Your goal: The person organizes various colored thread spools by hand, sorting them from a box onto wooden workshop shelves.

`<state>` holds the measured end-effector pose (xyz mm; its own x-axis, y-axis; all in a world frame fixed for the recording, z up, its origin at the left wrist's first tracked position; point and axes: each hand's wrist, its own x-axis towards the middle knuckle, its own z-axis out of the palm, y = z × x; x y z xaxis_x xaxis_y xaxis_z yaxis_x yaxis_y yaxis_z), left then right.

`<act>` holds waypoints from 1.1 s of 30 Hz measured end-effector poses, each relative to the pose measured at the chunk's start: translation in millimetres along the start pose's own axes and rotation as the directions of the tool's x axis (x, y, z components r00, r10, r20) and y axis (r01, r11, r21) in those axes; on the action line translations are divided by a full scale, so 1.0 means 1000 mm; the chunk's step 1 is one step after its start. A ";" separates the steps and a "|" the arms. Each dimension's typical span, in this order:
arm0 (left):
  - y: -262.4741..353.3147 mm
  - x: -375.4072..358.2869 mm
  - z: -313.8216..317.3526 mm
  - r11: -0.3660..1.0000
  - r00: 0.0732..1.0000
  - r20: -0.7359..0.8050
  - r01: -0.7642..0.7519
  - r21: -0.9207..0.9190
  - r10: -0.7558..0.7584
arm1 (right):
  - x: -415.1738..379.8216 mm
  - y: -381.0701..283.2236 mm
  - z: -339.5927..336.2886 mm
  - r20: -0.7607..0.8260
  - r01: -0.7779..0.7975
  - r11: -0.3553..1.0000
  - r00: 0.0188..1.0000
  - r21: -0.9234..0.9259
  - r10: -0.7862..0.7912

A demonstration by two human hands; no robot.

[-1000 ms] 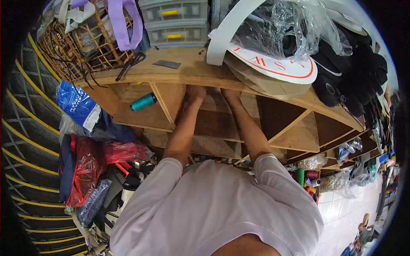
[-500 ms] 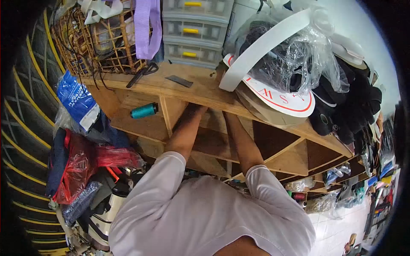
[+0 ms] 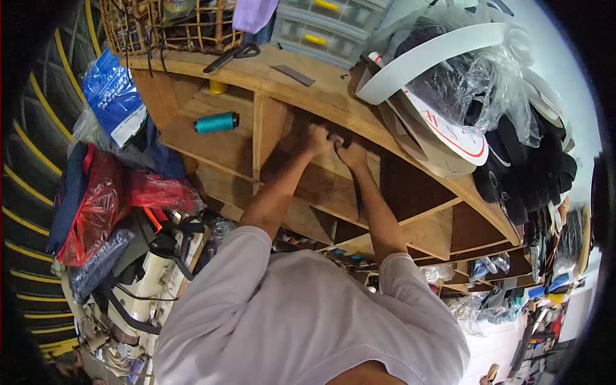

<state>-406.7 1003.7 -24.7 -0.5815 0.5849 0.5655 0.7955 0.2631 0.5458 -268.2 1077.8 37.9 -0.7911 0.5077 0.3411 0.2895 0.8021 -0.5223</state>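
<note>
Both of my hands reach into a compartment of the wooden shelf [image 3: 260, 138], under its top board. My left hand [image 3: 317, 140] is closed, its fingers curled at a small dark and shiny object [image 3: 335, 138] whose kind I cannot make out. From the other side my right hand [image 3: 351, 155] closes on the same object, close beside the left. In the compartment to the left lies a spool of teal thread [image 3: 216, 122] on its side. Above, scissors with black handles [image 3: 232, 58] and a flat grey strip [image 3: 292, 75] rest on the top board.
On the shelf top stand a wicker basket [image 3: 173, 29], clear drawers with yellow handles [image 3: 321, 35] and white visors [image 3: 443, 125] beside plastic-wrapped goods. Red and blue plastic bags [image 3: 106, 212] hang at the left. Dark caps or straps [image 3: 523, 160] hang at the right.
My view has tilted lower toward the shelf compartments. Both hands, hidden under the top board before, now show close together at the small object.
</note>
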 end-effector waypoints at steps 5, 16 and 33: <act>0.021 -0.018 -0.012 0.888 0.979 0.143 0.193 -0.416 -0.146 | 0.035 0.067 0.013 0.085 -0.097 0.991 0.992 0.097 0.089; 0.108 -0.124 -0.113 0.672 0.919 0.367 0.184 -0.717 0.140 | 0.048 0.144 0.053 -0.341 0.255 0.783 0.938 0.568 -0.058; -0.163 -0.061 -0.336 0.816 0.959 0.053 0.265 -0.514 -0.277 | 0.005 0.035 0.017 -0.249 -0.355 0.931 0.912 -0.080 0.326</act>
<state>-557.7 667.6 59.3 -0.7693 0.5290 0.3581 0.4076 -0.0251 0.9128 -270.6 1103.0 8.0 -0.4929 0.8029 0.3351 0.5934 0.5919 -0.5454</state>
